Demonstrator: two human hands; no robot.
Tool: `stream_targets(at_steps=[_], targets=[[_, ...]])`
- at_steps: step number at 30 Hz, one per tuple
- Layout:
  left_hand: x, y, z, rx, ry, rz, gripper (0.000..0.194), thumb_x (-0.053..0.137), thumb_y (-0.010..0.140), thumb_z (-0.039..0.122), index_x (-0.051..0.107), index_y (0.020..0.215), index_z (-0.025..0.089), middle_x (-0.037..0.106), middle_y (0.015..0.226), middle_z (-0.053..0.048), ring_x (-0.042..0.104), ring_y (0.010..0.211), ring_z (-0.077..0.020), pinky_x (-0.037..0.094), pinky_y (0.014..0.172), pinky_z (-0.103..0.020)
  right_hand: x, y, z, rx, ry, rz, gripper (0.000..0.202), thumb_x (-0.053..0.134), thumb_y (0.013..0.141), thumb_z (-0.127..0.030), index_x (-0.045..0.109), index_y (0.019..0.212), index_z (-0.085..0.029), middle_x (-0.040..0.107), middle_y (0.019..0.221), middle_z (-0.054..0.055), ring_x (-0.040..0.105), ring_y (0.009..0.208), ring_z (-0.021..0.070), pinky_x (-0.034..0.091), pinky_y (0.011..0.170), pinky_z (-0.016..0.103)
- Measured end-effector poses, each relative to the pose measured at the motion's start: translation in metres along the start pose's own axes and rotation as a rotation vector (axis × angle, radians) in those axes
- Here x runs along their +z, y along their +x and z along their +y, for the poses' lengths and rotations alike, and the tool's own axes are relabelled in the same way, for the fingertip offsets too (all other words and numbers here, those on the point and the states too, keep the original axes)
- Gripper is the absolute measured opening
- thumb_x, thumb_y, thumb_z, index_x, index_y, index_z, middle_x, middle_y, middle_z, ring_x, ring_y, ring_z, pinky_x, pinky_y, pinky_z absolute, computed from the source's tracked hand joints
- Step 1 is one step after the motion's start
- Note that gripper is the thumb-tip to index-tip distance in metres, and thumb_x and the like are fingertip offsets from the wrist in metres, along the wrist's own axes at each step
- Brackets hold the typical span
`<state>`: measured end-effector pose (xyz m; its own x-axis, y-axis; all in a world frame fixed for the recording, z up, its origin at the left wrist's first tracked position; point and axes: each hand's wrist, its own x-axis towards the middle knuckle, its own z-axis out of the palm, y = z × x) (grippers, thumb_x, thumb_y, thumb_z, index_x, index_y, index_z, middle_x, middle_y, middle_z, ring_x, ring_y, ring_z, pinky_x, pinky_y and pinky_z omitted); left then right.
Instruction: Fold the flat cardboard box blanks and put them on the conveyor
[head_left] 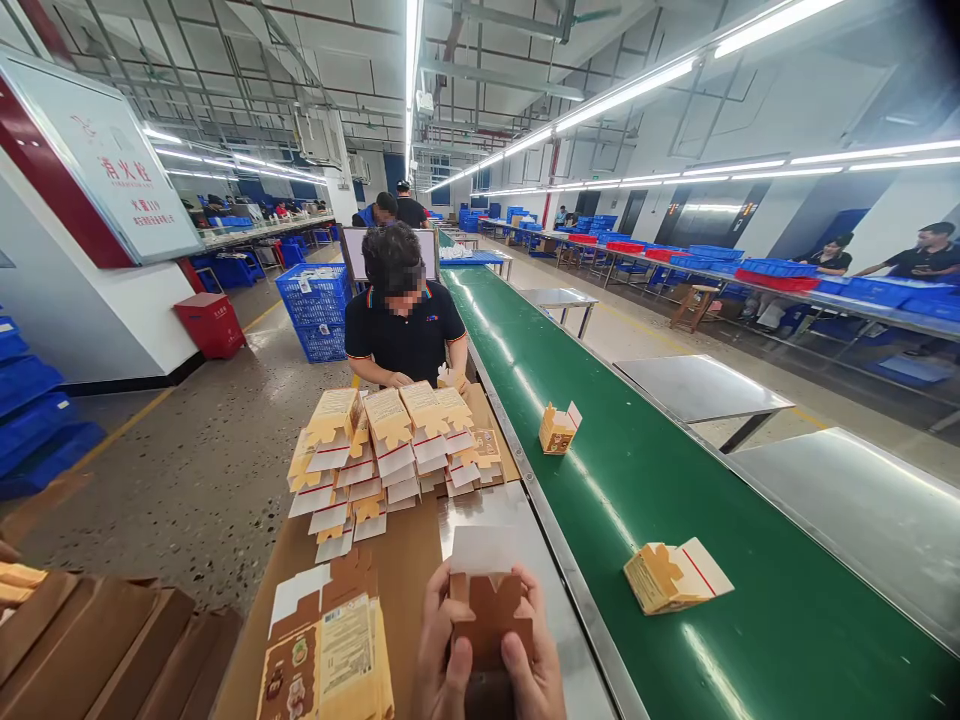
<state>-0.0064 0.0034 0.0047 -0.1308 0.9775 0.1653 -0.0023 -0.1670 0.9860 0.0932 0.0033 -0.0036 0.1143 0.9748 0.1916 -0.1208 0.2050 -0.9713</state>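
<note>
Between my two hands is a small brown carton (491, 610) with its flaps up and a white flap standing at the far side. My left hand (444, 640) wraps its left side, thumb on the near face. On the right side, my right hand (534, 640) grips it the same way. Flat printed cartons (349, 650) lie stacked to the left of my hands on the brown board. Farther forward rises a pile of folded cartons (390, 440) with white flaps.
A person (405, 310) in a black shirt faces me behind the pile. Two open cartons, one nearer (671, 578) and one farther (559, 428), stand on the green conveyor belt (592, 490). Brown boxes (112, 650) are at lower left; blue crates (315, 310) stand on the floor.
</note>
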Motion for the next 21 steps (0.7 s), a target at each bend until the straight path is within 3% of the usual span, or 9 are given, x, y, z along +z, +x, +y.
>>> stream_targets(at_steps=[2, 5, 10, 14, 17, 19, 21], targets=[[0.005, -0.001, 0.006, -0.027, 0.009, 0.128, 0.03, 0.044, 0.082, 0.052, 0.056, 0.084, 0.024, 0.043, 0.137, -0.006, 0.046, 0.121, -0.0277, 0.04, 0.097, -0.039, 0.003, -0.002, -0.002, 0.013, 0.074, 0.067, 0.035, 0.048, 0.083, -0.056, 0.054, 0.108, -0.032, 0.043, 0.128, 0.006, 0.047, 0.117, 0.0281, 0.042, 0.094, 0.04], [0.008, -0.004, 0.01, 0.027, 0.032, 0.224, 0.027, 0.042, 0.083, 0.047, 0.054, 0.093, 0.025, 0.045, 0.133, -0.007, 0.05, 0.115, -0.0255, 0.041, 0.094, -0.037, 0.002, -0.002, -0.005, -0.066, 0.035, 0.082, 0.026, 0.05, 0.084, -0.051, 0.053, 0.102, -0.032, 0.042, 0.125, 0.006, 0.049, 0.112, 0.0279, 0.044, 0.09, 0.04], [0.0, -0.003, 0.012, 0.182, 0.243, 0.133, 0.039, 0.037, 0.085, 0.05, 0.06, 0.067, 0.023, 0.053, 0.112, -0.008, 0.056, 0.094, -0.0238, 0.044, 0.081, -0.034, -0.009, 0.001, -0.001, -0.19, -0.192, -0.016, 0.025, 0.049, 0.085, -0.045, 0.06, 0.078, -0.023, 0.047, 0.11, 0.008, 0.049, 0.104, 0.0275, 0.044, 0.085, 0.037], [-0.003, -0.001, 0.009, 0.087, 0.261, 0.028, 0.047, 0.032, 0.086, 0.05, 0.052, 0.054, 0.022, 0.054, 0.106, -0.009, 0.054, 0.094, -0.0247, 0.044, 0.075, -0.033, -0.014, 0.002, 0.004, -0.127, -0.276, -0.162, 0.034, 0.041, 0.089, -0.037, 0.057, 0.064, -0.021, 0.048, 0.103, 0.008, 0.051, 0.095, 0.0234, 0.045, 0.08, 0.033], [-0.003, -0.001, 0.009, 0.003, 0.151, 0.002, 0.042, 0.044, 0.078, 0.061, 0.06, 0.08, 0.023, 0.054, 0.111, -0.009, 0.054, 0.102, -0.0264, 0.044, 0.085, -0.035, -0.015, 0.001, -0.001, -0.083, -0.209, -0.078, 0.027, 0.046, 0.086, -0.047, 0.061, 0.088, -0.025, 0.049, 0.108, 0.007, 0.05, 0.103, 0.0251, 0.043, 0.087, 0.034], [-0.004, -0.002, 0.009, -0.099, 0.005, -0.042, 0.068, 0.058, 0.062, 0.07, 0.051, 0.112, 0.024, 0.054, 0.119, -0.01, 0.054, 0.108, -0.0287, 0.046, 0.087, -0.035, -0.016, 0.0, -0.005, 0.021, -0.084, -0.037, 0.048, 0.053, 0.078, -0.059, 0.051, 0.116, -0.029, 0.049, 0.115, 0.007, 0.051, 0.106, 0.0265, 0.043, 0.088, 0.035], [-0.007, -0.002, 0.006, -0.202, -0.115, -0.089, 0.099, 0.069, 0.049, 0.07, 0.035, 0.129, 0.024, 0.052, 0.126, -0.011, 0.052, 0.114, -0.0304, 0.047, 0.089, -0.034, -0.019, 0.0, -0.005, 0.161, 0.046, -0.064, 0.08, 0.062, 0.065, -0.066, 0.035, 0.13, -0.03, 0.047, 0.121, 0.008, 0.054, 0.104, 0.0272, 0.045, 0.086, 0.035]])
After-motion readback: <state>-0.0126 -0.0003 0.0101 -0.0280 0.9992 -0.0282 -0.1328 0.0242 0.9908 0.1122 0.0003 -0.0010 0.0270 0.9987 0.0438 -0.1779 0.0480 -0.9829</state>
